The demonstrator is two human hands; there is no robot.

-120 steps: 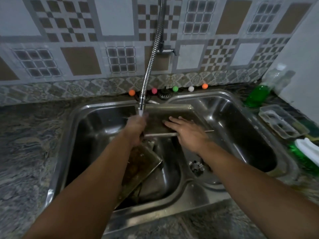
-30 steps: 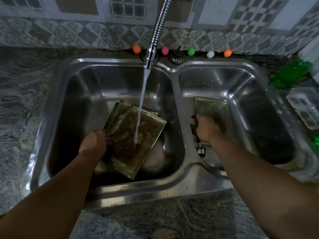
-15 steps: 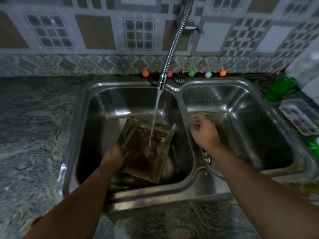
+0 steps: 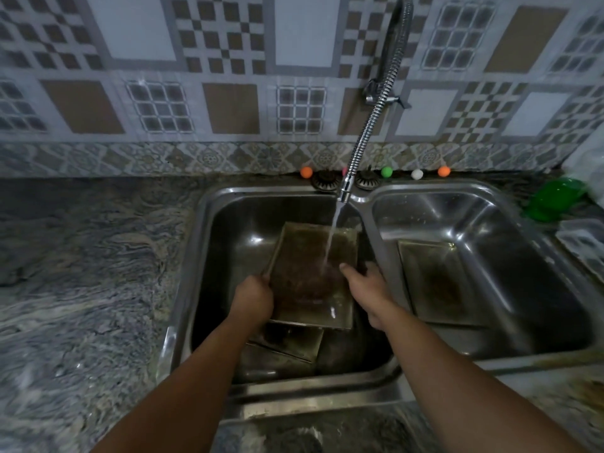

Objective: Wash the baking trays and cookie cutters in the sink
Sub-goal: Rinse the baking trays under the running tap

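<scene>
Gripping the left edge of a greasy baking tray, the left hand holds it tilted in the left basin of the double sink under the stream from the flexible faucet. The right hand lies on the tray's right side with fingers stretched out. More trays lie beneath; another tray rests in the right basin.

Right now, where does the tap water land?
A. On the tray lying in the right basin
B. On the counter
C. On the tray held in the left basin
C: the stream hits the tray gripped by the left hand in the left basin.
</scene>
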